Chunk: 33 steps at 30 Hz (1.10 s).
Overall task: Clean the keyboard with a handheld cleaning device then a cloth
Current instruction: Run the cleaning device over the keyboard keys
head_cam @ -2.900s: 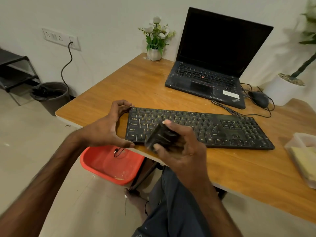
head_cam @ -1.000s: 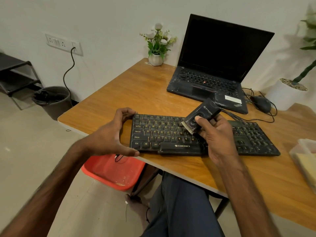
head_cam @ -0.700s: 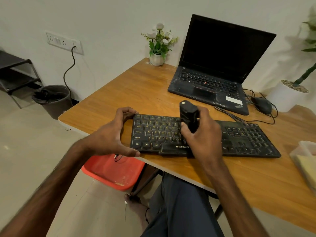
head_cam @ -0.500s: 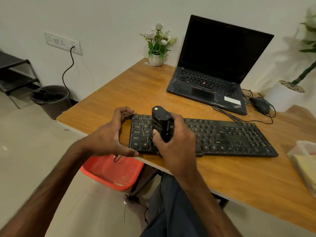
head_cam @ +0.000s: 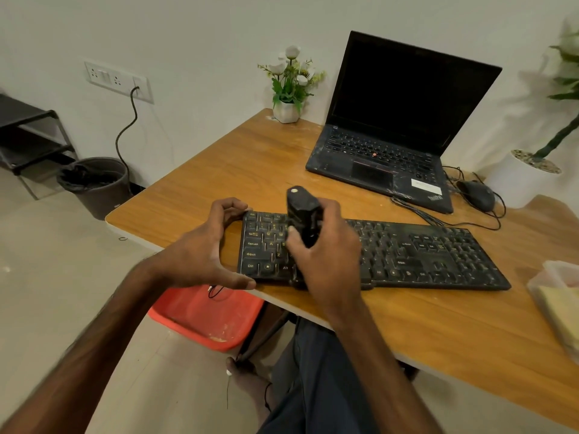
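Single view: head-worn wide-angle camera, aimed forward and down. It sat close above the near edge of the table (head_cam: 438, 324), with the keyboard (head_cam: 423, 255) mid-frame within arm's reach. The laptop (head_cam: 391, 145) lay far right against the wall (head_cam: 203, 42). The floor (head_cam: 62, 292) filled the left and the near foreground.

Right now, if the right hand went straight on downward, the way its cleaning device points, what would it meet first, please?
The keyboard: the right hand holds the handheld cleaning device upright, its lower end over the left letter keys. Whether it already touches them is hidden by the hand.
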Each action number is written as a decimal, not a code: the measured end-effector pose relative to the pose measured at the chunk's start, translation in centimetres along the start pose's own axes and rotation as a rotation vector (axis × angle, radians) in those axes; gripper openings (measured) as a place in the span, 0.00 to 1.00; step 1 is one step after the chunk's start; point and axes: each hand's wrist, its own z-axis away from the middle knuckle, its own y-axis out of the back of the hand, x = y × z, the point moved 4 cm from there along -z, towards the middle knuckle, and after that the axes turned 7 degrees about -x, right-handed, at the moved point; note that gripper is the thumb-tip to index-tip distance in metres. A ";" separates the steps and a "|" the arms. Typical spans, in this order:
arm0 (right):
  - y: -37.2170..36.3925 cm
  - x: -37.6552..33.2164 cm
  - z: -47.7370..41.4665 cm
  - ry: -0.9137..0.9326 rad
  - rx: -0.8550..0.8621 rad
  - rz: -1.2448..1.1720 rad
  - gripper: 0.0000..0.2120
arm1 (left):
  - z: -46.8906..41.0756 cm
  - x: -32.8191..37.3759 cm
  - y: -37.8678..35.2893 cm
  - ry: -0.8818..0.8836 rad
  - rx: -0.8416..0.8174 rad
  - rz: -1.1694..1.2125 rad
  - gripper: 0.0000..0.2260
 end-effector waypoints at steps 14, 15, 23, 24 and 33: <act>7.1 5.5 -1.8 -0.301 0.216 0.170 0.25 | -0.1 -0.2 0.1 -0.002 -0.001 -0.005 0.55; 6.5 5.1 -1.6 -0.298 0.215 0.165 0.24 | -0.1 -0.1 0.1 -0.004 -0.001 0.003 0.55; -4.2 -4.3 -2.1 -0.115 0.034 0.037 0.20 | 0.3 -0.2 0.1 0.027 0.021 0.042 0.56; -5.2 -5.3 -2.0 -0.099 0.006 -0.004 0.19 | 0.4 -0.1 0.2 0.038 0.036 0.033 0.57; 5.7 3.1 -2.2 -0.342 0.297 -0.021 0.26 | 0.1 -0.2 0.2 0.013 0.010 0.005 0.57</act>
